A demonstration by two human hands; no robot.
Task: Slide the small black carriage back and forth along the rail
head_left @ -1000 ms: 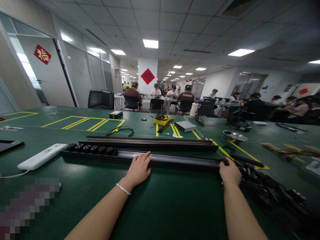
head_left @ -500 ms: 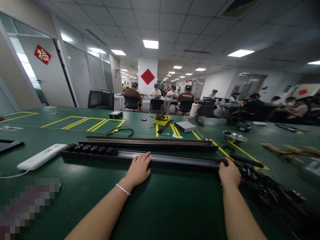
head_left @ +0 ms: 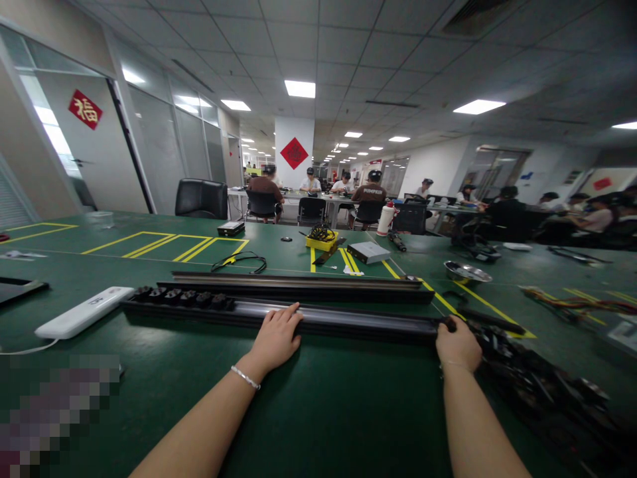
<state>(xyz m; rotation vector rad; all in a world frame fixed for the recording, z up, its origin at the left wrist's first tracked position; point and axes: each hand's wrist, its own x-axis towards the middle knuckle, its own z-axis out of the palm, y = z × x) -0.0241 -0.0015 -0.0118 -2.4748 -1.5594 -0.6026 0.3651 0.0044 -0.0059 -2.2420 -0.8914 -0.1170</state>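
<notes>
A long black rail [head_left: 358, 322] is lying crosswise on the green worktop [head_left: 338, 411], directly in front of the person; its middle is serving here as the centre of the dial, with twelve pointing away. A row of small black pieces [head_left: 186, 298] is sitting in the rail's end at nine o'clock, while the rest of its channel is showing a smooth, shiny surface.

The left hand [head_left: 276, 335] is resting palm down near the middle, its grip spread, the fingers lying extended over the rail. At three o'clock the right hand [head_left: 458, 342] is closing its grip at the rail's end, thumb and forefinger pinching a small dark part [head_left: 450, 323] — whether the hidden fingers are also holding the rail, I cannot tell.

Just beyond, at twelve, a second rail [head_left: 298, 284] is running nearly parallel. A white elongated device [head_left: 87, 312] is pointing its far end at the first rail from nine. Farther out, a black cable [head_left: 249, 261] is looping at eleven, a yellow box [head_left: 320, 240] is holding dark cords at one, and a silver box [head_left: 369, 251] is lying at two. A metal bowl [head_left: 468, 271] is standing between two and three; a dark heap of parts [head_left: 542, 392] is spreading at four — too blurred to sort. Well beyond, from twelve round to two, several people are sitting at other tables.
</notes>
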